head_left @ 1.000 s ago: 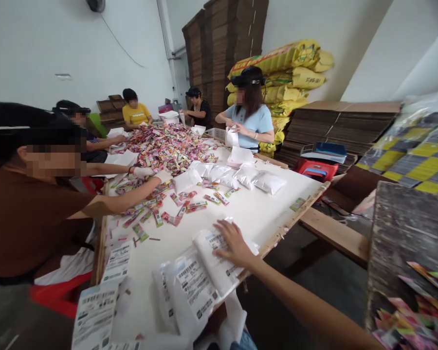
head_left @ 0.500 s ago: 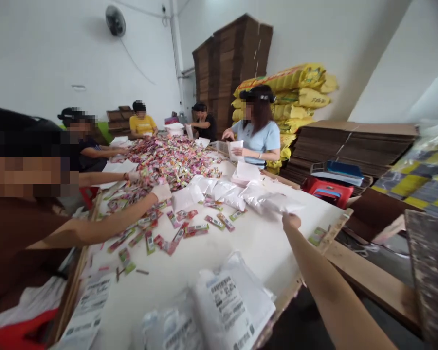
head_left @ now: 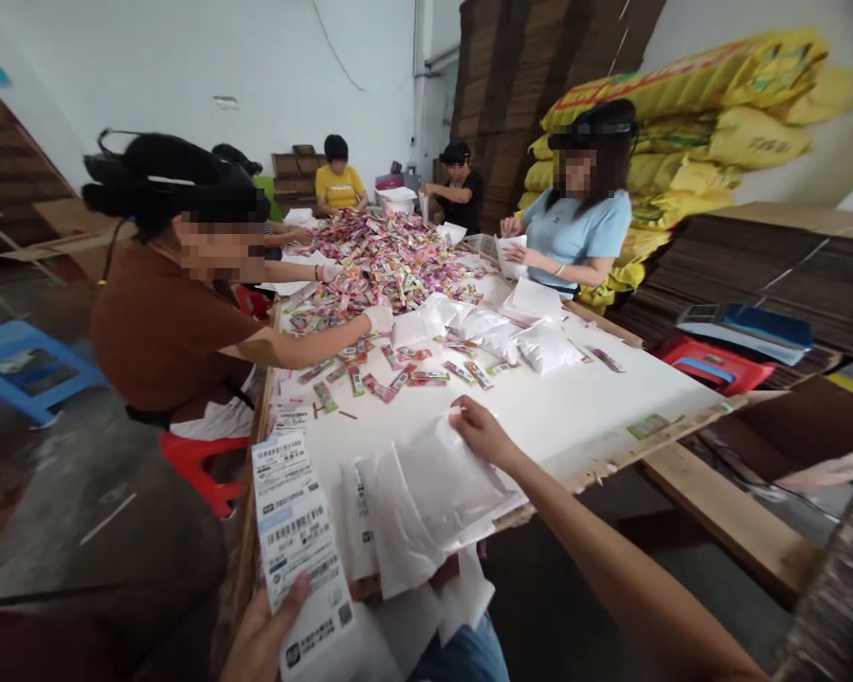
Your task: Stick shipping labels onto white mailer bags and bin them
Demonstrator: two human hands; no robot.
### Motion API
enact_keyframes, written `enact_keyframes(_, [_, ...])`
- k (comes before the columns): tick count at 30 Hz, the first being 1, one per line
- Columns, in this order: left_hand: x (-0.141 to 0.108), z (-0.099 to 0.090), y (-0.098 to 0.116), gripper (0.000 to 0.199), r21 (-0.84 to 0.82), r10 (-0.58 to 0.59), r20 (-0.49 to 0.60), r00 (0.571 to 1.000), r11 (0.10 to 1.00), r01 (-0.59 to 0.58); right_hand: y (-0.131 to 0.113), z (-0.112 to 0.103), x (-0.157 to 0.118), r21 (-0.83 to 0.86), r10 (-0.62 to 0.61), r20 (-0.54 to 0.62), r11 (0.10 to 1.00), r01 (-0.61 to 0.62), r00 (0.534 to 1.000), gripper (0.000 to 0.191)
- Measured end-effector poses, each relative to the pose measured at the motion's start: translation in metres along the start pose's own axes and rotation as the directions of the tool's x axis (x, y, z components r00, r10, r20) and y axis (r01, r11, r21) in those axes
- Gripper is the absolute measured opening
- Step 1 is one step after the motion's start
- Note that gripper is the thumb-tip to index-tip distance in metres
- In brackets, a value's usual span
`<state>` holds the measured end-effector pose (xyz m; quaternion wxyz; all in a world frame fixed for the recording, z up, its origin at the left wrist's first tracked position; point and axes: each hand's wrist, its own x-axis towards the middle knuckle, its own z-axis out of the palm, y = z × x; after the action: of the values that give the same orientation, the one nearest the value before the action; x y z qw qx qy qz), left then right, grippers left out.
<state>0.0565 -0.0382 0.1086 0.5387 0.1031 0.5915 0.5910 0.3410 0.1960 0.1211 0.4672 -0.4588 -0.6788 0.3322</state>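
Observation:
My right hand (head_left: 484,434) pinches the upper corner of a filled white mailer bag (head_left: 447,478) at the table's near edge. Other white parcels lie partly beneath that bag, one showing a printed label (head_left: 361,516). At the lower left, my left hand (head_left: 268,630) grips a strip of shipping labels (head_left: 302,530) with its thumb across the front. The strip hangs over the table's near left corner, its barcodes facing up. More filled white bags (head_left: 549,347) rest farther along the table, beyond my right hand.
A heap of small colourful packets (head_left: 398,265) covers the far half of the white table (head_left: 561,417). A co-worker in brown (head_left: 163,322) reaches in from the left with gloved hands; one in light blue (head_left: 575,232) holds a white bag. A red stool (head_left: 717,360) stands at the right.
My right hand has drawn back from the far row with a white bag, now over the near parcels. My left hand has come into view with the label strip. The view has swung left.

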Motion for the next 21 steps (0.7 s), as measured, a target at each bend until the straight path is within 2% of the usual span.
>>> enact_keyframes(2, [-0.008,0.004,0.007,0.063,-0.064,0.023,0.062,0.998,0.998,-0.019,0.001,0.016,-0.001,-0.134,-0.015,0.047,0.991,0.021,0.999,0.017])
enact_keyframes(4, [-0.01,0.006,0.009,0.061,-0.048,0.051,0.09,0.995,0.998,-0.047,-0.008,0.014,-0.005,-0.247,-0.056,-0.04,0.968,0.044,0.998,0.016])
enact_keyframes(6, [-0.008,0.009,0.006,0.058,0.009,0.112,0.1,0.989,0.993,-0.114,-0.033,0.008,-0.017,-0.294,-0.155,-0.145,0.95,0.107,0.977,0.02])
enact_keyframes(7, [-0.008,0.012,0.004,0.054,0.042,0.157,0.118,0.98,0.986,-0.163,-0.051,0.008,-0.027,-0.276,-0.203,-0.148,0.948,0.157,0.968,0.025])
enact_keyframes(8, [-0.008,0.016,0.001,0.05,0.076,0.203,0.149,0.968,0.973,-0.216,-0.069,0.012,-0.04,-0.23,-0.241,-0.085,0.949,0.216,0.967,0.033])
enact_keyframes(9, [-0.009,0.02,-0.001,0.047,0.112,0.238,0.189,0.953,0.959,-0.261,-0.087,0.019,-0.055,-0.162,-0.272,0.044,0.948,0.275,0.961,0.041])
enact_keyframes(10, [-0.011,0.023,-0.003,0.043,0.146,0.257,0.223,0.94,0.945,-0.293,-0.103,0.028,-0.07,-0.085,-0.304,0.2,0.942,0.326,0.931,0.046])
enact_keyframes(11, [-0.013,0.026,-0.005,0.041,0.179,0.261,0.235,0.936,0.935,-0.306,-0.116,0.039,-0.084,-0.019,-0.344,0.332,0.929,0.371,0.878,0.044])
enact_keyframes(12, [-0.016,0.027,-0.005,0.039,0.194,0.26,0.232,0.937,0.932,-0.306,-0.124,0.051,-0.097,0.02,-0.38,0.41,0.912,0.409,0.829,0.037])
enact_keyframes(14, [-0.023,0.026,-0.004,0.04,0.101,0.207,0.242,0.948,0.966,-0.237,-0.129,0.073,-0.117,0.017,-0.446,0.421,0.874,0.485,0.79,0.017])
enact_keyframes(16, [-0.028,0.023,0.0,0.049,-0.118,0.083,0.312,0.947,0.992,-0.048,-0.123,0.088,-0.128,0.005,-0.507,0.406,0.833,0.553,0.76,0.015])
enact_keyframes(18, [-0.03,0.023,0.004,0.052,-0.274,-0.054,0.364,0.93,0.948,0.162,-0.119,0.095,-0.136,0.028,-0.565,0.474,0.776,0.63,0.675,0.016])
enact_keyframes(19, [-0.029,0.024,0.006,0.05,-0.306,-0.109,0.343,0.933,0.926,0.221,-0.121,0.094,-0.139,0.039,-0.584,0.508,0.749,0.661,0.633,0.015])
enact_keyframes(21, [-0.024,0.026,0.008,0.047,-0.354,-0.14,0.234,0.962,0.91,0.218,-0.133,0.084,-0.141,0.043,-0.583,0.538,0.741,0.671,0.609,0.016])
